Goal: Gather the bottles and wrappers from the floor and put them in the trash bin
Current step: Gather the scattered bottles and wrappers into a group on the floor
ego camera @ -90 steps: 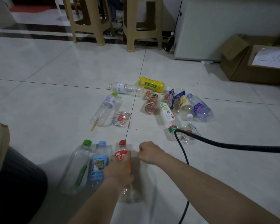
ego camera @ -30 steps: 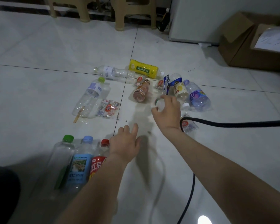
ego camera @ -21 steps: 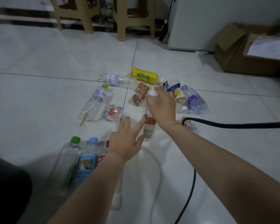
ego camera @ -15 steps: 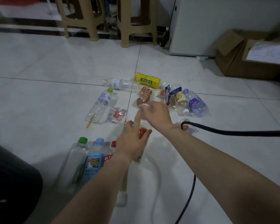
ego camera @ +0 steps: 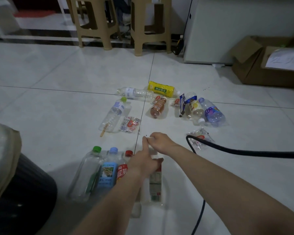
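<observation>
My right hand (ego camera: 160, 141) pinches the white-capped top of a clear bottle (ego camera: 155, 184) with a red and green label, held low over the floor. My left hand (ego camera: 143, 162) wraps the same bottle's shoulder, thumb on its right side and index finger pointing up. Left of it, three bottles sit side by side: green cap (ego camera: 86, 175), blue cap (ego camera: 107, 173), red cap (ego camera: 123, 171). Farther off lie a yellow bottle (ego camera: 161, 89), a brown bottle (ego camera: 158, 107), clear bottles (ego camera: 114, 116), a purple-labelled bottle (ego camera: 212, 112) and wrappers (ego camera: 130, 123). The dark trash bin (ego camera: 24, 192) is at lower left.
A black hose (ego camera: 244, 151) runs from the right edge, over a crumpled wrapper (ego camera: 198, 138), then down past my right forearm. Beige plastic stools (ego camera: 95, 22) and a white cabinet (ego camera: 236, 28) stand at the back. An open cardboard box (ego camera: 265, 65) sits at the right.
My right hand picked a white-capped bottle from the scattered pile and brought it back toward the row of three. My left hand came up and closed on it.
</observation>
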